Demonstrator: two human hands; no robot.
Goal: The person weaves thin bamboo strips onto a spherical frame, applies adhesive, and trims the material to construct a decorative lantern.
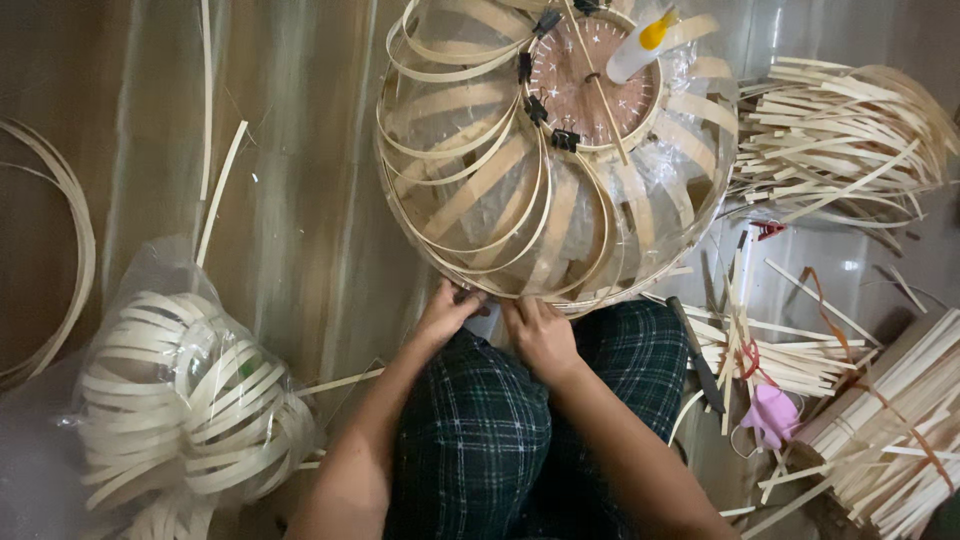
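While both hands press at the near rim of the bamboo dome frame point(556, 150), most of its curved strips already arc from the wooden disc point(592, 85) at twelve o'clock down to the hoop, several held by black clips point(565, 140); judging by the gaps, more strips are still to be fitted. Left hand point(446, 312) and right hand point(540, 335) sit close together at six o'clock of the frame, fingers pinching the rim; a glue bottle point(640, 45) lies on top; loose strips point(850, 130) pile at three o'clock; bagged coils point(180, 400) lie at eight o'clock.
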